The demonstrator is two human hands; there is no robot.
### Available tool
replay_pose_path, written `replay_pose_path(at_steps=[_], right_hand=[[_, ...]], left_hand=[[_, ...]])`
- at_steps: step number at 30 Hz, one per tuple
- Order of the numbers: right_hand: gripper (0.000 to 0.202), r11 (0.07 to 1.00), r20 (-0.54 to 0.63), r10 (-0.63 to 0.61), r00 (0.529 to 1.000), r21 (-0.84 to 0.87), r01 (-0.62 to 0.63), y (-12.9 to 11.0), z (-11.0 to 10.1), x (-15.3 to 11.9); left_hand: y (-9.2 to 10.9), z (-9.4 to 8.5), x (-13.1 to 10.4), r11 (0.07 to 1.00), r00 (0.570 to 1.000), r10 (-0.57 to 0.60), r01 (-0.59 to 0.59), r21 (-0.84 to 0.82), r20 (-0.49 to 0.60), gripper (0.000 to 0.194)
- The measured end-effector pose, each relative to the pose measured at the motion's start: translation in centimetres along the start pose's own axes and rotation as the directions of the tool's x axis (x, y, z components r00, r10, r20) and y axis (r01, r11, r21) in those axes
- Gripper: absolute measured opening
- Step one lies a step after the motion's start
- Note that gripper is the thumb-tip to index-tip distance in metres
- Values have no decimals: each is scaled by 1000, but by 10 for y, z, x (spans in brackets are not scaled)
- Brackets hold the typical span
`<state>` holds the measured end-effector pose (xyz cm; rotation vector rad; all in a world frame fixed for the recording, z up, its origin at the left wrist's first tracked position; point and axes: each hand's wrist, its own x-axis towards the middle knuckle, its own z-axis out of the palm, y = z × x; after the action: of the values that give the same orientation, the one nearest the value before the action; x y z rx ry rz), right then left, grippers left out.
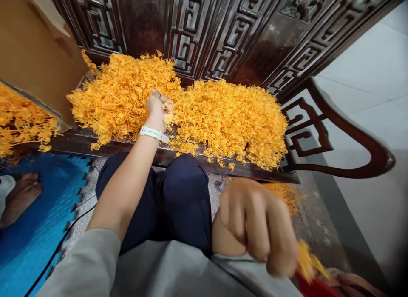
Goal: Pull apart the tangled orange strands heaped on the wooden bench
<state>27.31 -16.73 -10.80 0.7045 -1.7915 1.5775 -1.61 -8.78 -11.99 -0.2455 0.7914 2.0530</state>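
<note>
Two heaps of orange, branching, plastic-looking pieces point(229, 118) lie side by side on a dark wooden bench point(165, 154). My left hand point(159, 107), with a pale strap on its wrist, is at the inner edge of the left heap point(124, 92). Its fingers are curled around a small orange piece point(168, 114). Nearer to me, over my right thigh, my right hand point(259, 224) is closed in a fist, knuckles up. A blurred orange piece point(307, 261) shows just beyond its edge, above something red point(315, 286). What the fist holds is hidden.
The bench has a carved back point(188, 33) and a curved armrest point(357, 135) at right. A cardboard box point(35, 46) stands at left, near more orange pieces point(25, 118). Another person's foot point(22, 192) rests on a blue mat point(60, 182). A black cable point(73, 227) crosses the floor.
</note>
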Motion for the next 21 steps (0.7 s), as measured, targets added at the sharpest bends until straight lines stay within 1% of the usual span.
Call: replay_pose_path(at_steps=[1,2,3,4,5,6,7,8,9,10,12,14,15,16,17,18,19,20,21], right_hand=[[28,978,-90,-13,996,204,31,8,-10,4],[19,947,-239,48,970,321,32,21,-20,9],[15,941,-327,124,937,339,-6,34,-28,14],[15,929,-443,234,865,365,-65,48,-34,20],[16,907,-559,361,746,398,-140,61,-37,24],[18,877,-632,462,622,431,-215,71,-37,27],[21,844,-683,536,496,452,-289,78,-33,30],[25,815,-713,573,405,441,-376,83,-28,31],[31,797,-733,570,370,385,-466,87,-22,33],[38,778,-751,549,366,300,-551,90,-16,34],[47,739,-774,495,395,136,-660,97,-9,38],[43,725,-786,458,416,60,-686,103,-7,41],[39,729,-780,450,435,40,-683,104,-6,42],[36,735,-753,458,472,22,-678,103,-5,43],[33,747,-709,474,522,9,-665,100,-3,42],[31,760,-631,506,588,3,-650,94,0,41],[29,775,-505,548,667,7,-632,85,4,38],[30,794,-345,576,741,22,-607,75,8,34],[33,817,-194,572,797,50,-574,64,11,29]], left_hand=[[-1,0,-3,1000,1000,-11,11,-1,19,40],[-3,1,-7,1000,999,-21,21,-4,32,39],[-5,1,-10,1000,999,-27,28,-9,35,39],[-7,2,-13,999,999,-34,34,-13,33,39],[-9,2,-16,999,999,-41,42,-16,33,38],[-10,2,-18,999,998,-45,46,-17,37,38],[-12,3,-19,999,998,-48,49,-16,38,38],[-14,2,-20,999,998,-53,54,-9,40,38],[-16,2,-21,998,997,-59,59,3,47,37],[-18,2,-23,998,996,-66,64,21,59,37],[-23,2,-26,994,993,-85,79,72,81,37],[-26,2,-31,989,989,-102,89,115,104,38],[-27,2,-32,989,988,-104,90,121,111,39],[-26,3,-33,989,988,-104,92,113,114,39],[-25,3,-32,992,988,-102,92,90,117,38],[-22,4,-30,994,988,-98,92,58,121,36],[-18,4,-27,995,988,-96,94,22,119,36],[-13,4,-24,996,990,-89,91,-11,111,36],[-8,4,-19,996,992,-81,85,-29,101,36]])
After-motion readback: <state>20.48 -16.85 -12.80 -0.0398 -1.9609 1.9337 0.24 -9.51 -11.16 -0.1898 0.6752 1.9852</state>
